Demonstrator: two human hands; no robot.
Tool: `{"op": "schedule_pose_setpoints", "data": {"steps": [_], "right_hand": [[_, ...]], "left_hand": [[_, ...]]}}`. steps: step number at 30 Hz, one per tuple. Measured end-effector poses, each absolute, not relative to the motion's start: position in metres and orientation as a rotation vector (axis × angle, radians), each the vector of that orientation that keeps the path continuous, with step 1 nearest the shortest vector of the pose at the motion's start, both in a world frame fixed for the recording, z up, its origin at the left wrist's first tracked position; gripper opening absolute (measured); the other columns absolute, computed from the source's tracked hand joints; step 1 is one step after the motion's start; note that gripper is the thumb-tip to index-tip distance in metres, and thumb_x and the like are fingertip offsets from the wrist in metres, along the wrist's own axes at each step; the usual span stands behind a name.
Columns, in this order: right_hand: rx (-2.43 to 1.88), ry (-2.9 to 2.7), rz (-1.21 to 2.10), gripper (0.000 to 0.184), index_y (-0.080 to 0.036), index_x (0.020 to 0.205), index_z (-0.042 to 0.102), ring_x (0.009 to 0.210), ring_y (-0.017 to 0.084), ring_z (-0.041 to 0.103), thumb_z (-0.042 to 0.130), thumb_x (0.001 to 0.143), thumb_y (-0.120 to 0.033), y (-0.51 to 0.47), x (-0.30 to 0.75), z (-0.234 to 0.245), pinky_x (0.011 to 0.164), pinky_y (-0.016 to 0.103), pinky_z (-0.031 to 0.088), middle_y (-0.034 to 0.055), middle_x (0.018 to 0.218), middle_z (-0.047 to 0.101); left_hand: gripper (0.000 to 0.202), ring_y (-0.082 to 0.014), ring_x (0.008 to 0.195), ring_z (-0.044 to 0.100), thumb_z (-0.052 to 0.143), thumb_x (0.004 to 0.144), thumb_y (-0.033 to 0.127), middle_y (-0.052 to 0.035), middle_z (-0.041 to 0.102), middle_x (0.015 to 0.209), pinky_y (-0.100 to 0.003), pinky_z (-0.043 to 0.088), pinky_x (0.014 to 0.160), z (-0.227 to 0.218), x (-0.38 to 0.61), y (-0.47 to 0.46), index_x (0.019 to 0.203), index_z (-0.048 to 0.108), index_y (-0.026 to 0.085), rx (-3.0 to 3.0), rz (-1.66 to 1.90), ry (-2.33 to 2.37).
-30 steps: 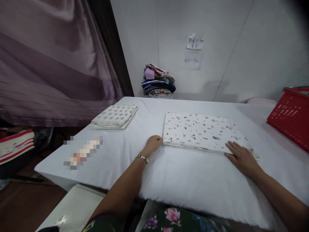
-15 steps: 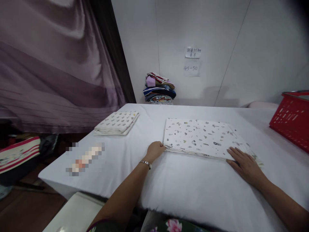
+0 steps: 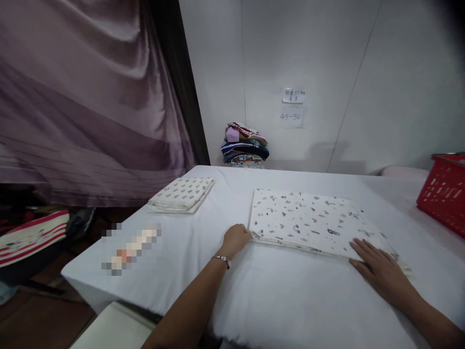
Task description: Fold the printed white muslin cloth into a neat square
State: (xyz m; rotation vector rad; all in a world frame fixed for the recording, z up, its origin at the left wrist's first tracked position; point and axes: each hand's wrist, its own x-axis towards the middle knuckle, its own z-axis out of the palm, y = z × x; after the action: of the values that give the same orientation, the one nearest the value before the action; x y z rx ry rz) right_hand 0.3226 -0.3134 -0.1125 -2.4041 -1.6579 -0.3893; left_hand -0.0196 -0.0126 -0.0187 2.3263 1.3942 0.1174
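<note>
A white cloth (image 3: 301, 218) printed with small plants and figures lies folded into a flat rectangle on the table. My left hand (image 3: 236, 240), with a bracelet at the wrist, pinches the near left corner of this cloth. Flat on the cloth's near right part rests my right hand (image 3: 379, 266), its fingers stretched out. Over to the left sits a smaller folded cloth (image 3: 183, 194), a thick white one with rows of grey motifs.
A white tablecloth (image 3: 283, 295) covers the table. At the right edge stands a red plastic basket (image 3: 441, 194). Several folded fabrics (image 3: 245, 145) are piled against the back wall, below paper signs (image 3: 292, 116). A mauve curtain (image 3: 90, 97) hangs on the left. One patch of the table is pixelated.
The view has shifted, so everything sits slightly lower in the picture. Both hands keep their places on the cloth; the right one may have slid slightly to the right.
</note>
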Motion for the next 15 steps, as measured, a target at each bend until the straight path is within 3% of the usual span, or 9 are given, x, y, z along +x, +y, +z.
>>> {"op": "schedule_pose_setpoints", "data": {"steps": [8, 15], "right_hand": [[-2.371, -1.655, -0.432, 0.061, -0.025, 0.135, 0.046, 0.131, 0.029, 0.036, 0.035, 0.087, -0.061, -0.313, 0.328, -0.122, 0.101, 0.051, 0.036, 0.0048, 0.142, 0.041], [-2.353, -1.693, -0.458, 0.061, -0.025, 0.138, 0.041, 0.130, 0.030, 0.037, 0.038, 0.087, -0.057, -0.316, 0.329, -0.124, 0.101, 0.050, 0.035, 0.0045, 0.143, 0.040]], "left_hand": [[0.017, -0.0163, 0.081, 0.061, 0.049, 0.077, 0.018, -0.0056, 0.069, 0.090, -0.025, 0.039, 0.066, -0.022, -0.001, -0.004, 0.077, 0.066, 0.019, 2.341, 0.217, 1.421], [0.017, -0.0167, 0.084, 0.060, 0.048, 0.078, 0.018, -0.0064, 0.068, 0.091, -0.025, 0.039, 0.068, -0.028, -0.005, -0.001, 0.076, 0.064, 0.018, 2.359, 0.260, 1.422]]}}
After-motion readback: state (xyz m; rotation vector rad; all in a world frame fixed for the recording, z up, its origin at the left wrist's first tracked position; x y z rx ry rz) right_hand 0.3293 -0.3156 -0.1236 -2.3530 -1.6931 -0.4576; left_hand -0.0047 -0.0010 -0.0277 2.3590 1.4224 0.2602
